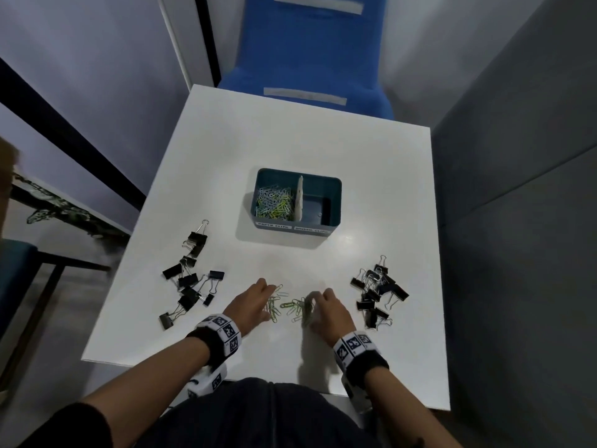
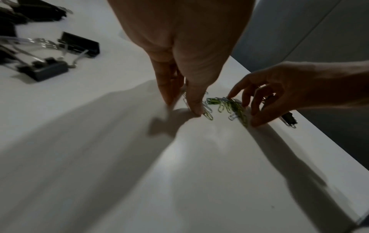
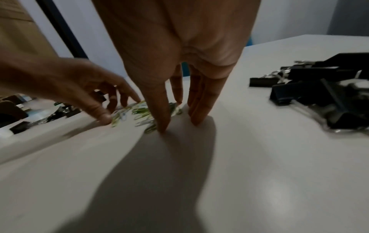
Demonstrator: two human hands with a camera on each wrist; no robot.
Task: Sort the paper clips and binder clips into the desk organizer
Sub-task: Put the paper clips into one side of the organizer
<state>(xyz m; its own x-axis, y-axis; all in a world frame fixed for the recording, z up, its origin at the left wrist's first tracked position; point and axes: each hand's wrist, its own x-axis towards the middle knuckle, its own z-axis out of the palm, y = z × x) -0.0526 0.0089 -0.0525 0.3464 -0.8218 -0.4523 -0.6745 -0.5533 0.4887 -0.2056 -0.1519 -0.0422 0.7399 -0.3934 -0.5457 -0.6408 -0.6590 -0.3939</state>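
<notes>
Head view – organizer (image 1: 336, 202), paper clips (image 1: 274, 203) left compartment, right empty, hands spread flat – corralling loose clips (image 1: 289, 307).

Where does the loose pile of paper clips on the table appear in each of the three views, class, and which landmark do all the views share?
Head: paper clips low centre, between left hand and right hand.
Left wrist: right of centre, beyond the left fingertips.
Right wrist: left of centre, at the right fingertips.
Shared landmark: white table, and both hands flanking the pile.

Two white labels sit on the front wall of the teal desk organizer (image 1: 295, 226), lower centre of the head view: the left reads "PAPER CLIPS"; the right is too blurred to be sure of.
</notes>
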